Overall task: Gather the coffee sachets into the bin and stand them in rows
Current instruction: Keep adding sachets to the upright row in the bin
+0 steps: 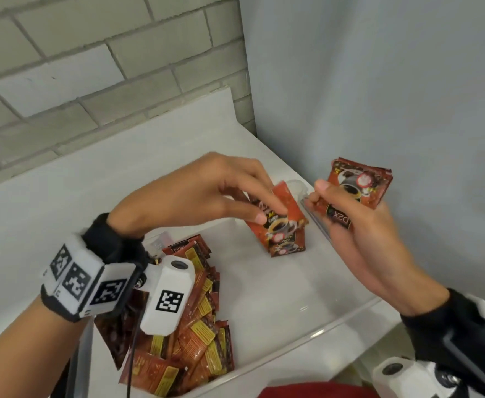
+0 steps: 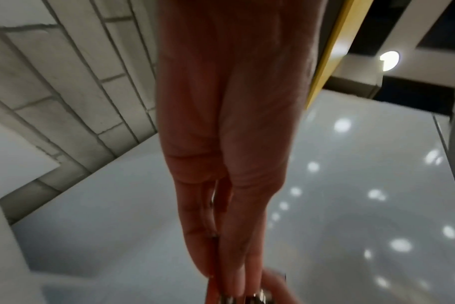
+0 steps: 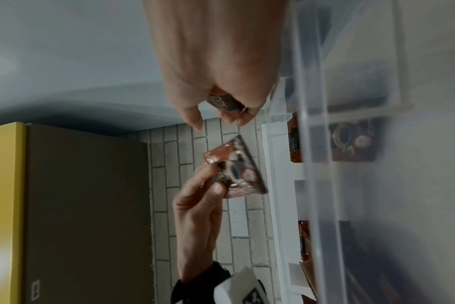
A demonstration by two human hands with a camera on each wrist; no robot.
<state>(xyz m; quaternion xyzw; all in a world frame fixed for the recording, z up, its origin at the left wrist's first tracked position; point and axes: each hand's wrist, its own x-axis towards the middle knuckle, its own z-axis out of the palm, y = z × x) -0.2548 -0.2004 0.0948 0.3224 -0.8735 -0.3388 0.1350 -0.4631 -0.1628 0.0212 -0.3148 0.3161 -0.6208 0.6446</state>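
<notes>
Red coffee sachets [image 1: 189,320] lie heaped in the near-left part of the clear plastic bin [image 1: 307,334]. Left hand [image 1: 206,193] pinches a small sachet bundle [image 1: 281,228] above the bin's far end. Right hand [image 1: 359,239] grasps a sachet stack [image 1: 359,183] beside it.

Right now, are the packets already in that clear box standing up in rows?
No. The sachets in the bin lie in a jumbled pile at one end, overlapping at angles; none there stands in a row.
</notes>
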